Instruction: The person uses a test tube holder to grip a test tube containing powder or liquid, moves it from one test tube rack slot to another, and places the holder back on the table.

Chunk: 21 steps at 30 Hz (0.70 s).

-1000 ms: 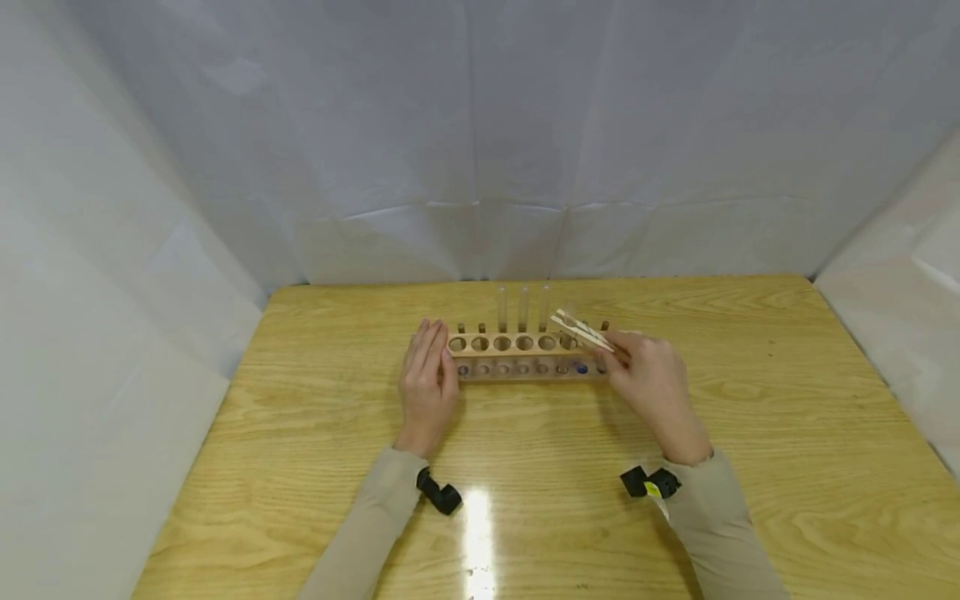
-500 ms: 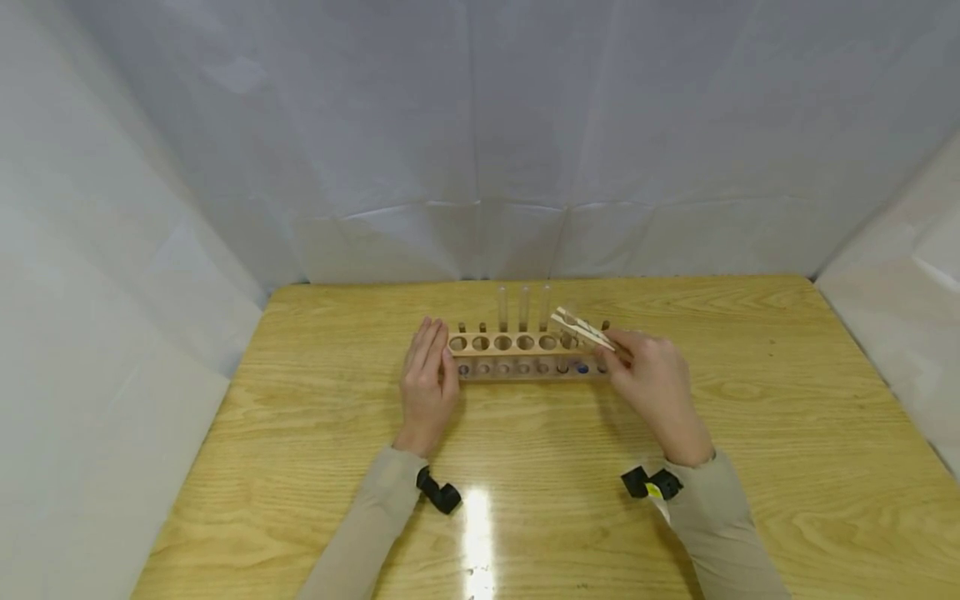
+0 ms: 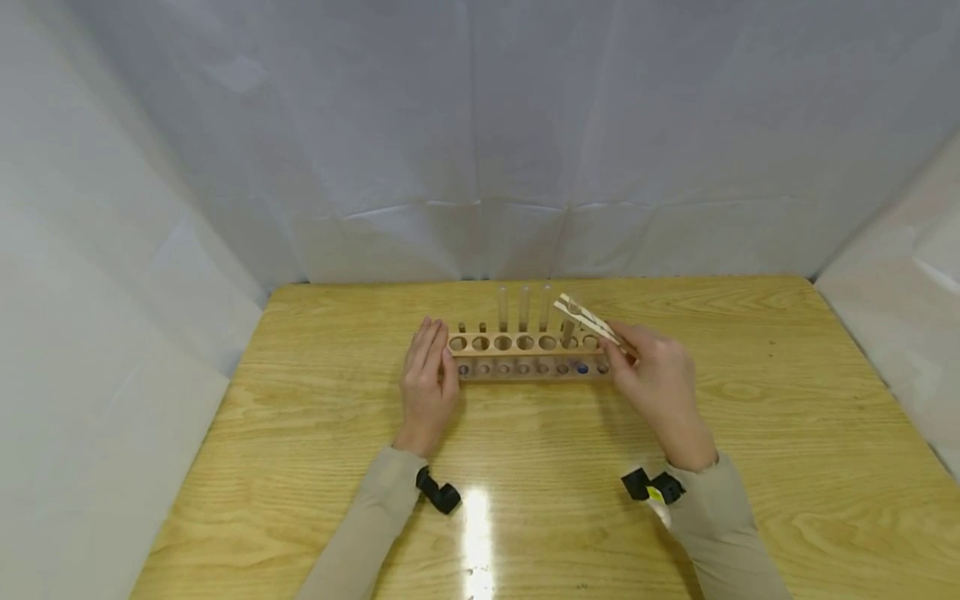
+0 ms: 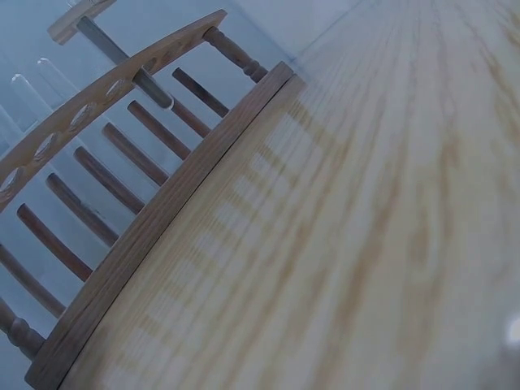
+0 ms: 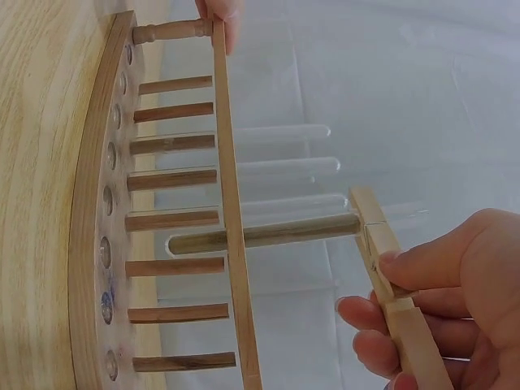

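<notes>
**Glass test tube hangs partway through wooden rack**

The right hand grips a wooden test-tube clamp, which holds the tube near its top. The left hand, fingers straight and together, rests against the rack's left end. Three more tubes stand along the far side.

1. Wood-grain tabletop, yellow-brn, fills lower ctr; far edge runs approx. horiz. at foot of back sheet.
2. Back sheet: pale grey, w/ vert. folds & a wavy horiz. crease low down.
3. Whitish side sheets, L & R, flank the tabletop.
4. Bright glare streak on tabletop, nr. bottom ctr.
</notes>
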### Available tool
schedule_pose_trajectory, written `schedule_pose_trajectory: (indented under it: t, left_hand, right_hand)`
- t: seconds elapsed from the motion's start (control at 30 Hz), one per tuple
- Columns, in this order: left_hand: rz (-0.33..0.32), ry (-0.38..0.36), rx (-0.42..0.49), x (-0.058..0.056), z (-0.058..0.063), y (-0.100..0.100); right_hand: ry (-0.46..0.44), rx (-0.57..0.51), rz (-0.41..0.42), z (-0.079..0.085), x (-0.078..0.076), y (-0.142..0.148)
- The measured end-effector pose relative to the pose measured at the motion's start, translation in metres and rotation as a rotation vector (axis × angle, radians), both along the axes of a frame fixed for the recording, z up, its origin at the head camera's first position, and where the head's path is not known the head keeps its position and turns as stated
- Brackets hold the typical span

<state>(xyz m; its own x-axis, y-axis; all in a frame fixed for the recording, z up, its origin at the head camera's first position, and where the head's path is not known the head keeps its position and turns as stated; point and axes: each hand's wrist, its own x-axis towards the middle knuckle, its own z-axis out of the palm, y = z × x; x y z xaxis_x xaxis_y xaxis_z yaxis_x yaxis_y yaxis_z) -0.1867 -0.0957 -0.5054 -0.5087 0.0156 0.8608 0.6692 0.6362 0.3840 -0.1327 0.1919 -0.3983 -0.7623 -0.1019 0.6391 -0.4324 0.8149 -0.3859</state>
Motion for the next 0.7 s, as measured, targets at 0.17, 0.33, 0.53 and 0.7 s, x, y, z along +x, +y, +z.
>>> schedule_pose_trajectory:
  t: [0.17, 0.33, 0.53, 0.7]
  left_hand:
    - [0.007, -0.018, -0.008, 0.0003, 0.0004, -0.0003]
    - [0.009, -0.028, -0.01, 0.0012, 0.0005, -0.0001]
    - [0.013, -0.034, -0.021, 0.0011, 0.0007, -0.0006]
    - [0.013, -0.032, -0.032, 0.0005, -0.0001, -0.0013]
  right_hand:
    - [0.048, -0.009, 0.015, 0.0005, 0.0, -0.0004]
    - [0.062, -0.013, 0.026, 0.0003, 0.0004, -0.001]
    - [0.091, -0.013, 0.044, 0.0002, 0.0006, -0.0028]
    - [0.098, -0.021, 0.048, 0.0003, 0.0004, -0.0027]
